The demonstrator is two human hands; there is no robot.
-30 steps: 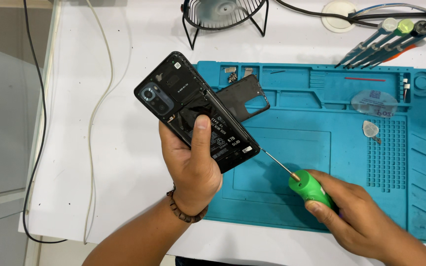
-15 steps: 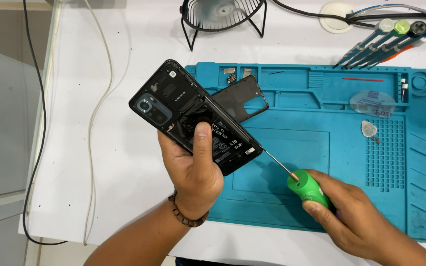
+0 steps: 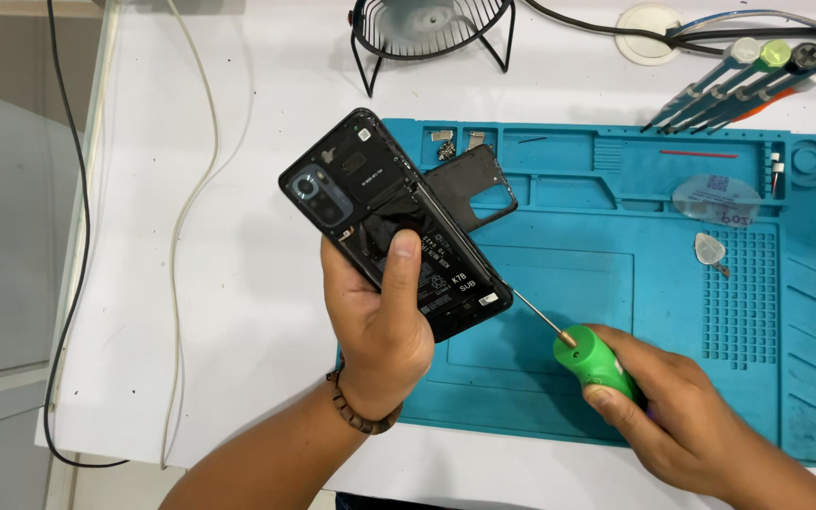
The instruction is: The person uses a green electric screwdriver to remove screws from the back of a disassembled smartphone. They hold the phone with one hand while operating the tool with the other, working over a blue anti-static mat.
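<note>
left hand [image 3: 384, 326]: closed around the lower end of the phone, thumb lying flat up its opened back, beaded bracelet on the wrist
phone [image 3: 394, 227]: black, back cover off, internals and camera block showing; held tilted above the left edge of the mat, camera end up-left, bottom end pointing down-right
right hand [image 3: 677, 416]: wrapped around the screwdriver handle, low right over the mat
screwdriver [image 3: 583, 354]: green handle, thin metal shaft aimed up-left; tip at the phone's bottom right corner, can't tell if it's seated in a screw
mat [image 3: 616, 378]: teal silicone work mat with moulded compartments, flat on the desk, takes up most of the right half
plastic frame [image 3: 474, 189]: black inner frame piece, lying on the mat just behind the phone, partly hidden by it
small parts [image 3: 448, 146]: a few small metal bits in a top-left mat compartment, too small to identify
clear discs [image 3: 715, 200]: one round transparent piece on the right of the mat, a smaller pick-shaped one just below it
spare screwdrivers [image 3: 757, 76]: row of several, caps white, green, black, blue, lying angled at the mat's top right corner
fan [image 3: 432, 28]: small wire-guard desk fan, behind the mat, top centre
desk [image 3: 238, 331]: white; white cable runs down the left side, black cable hangs along the left edge
</note>
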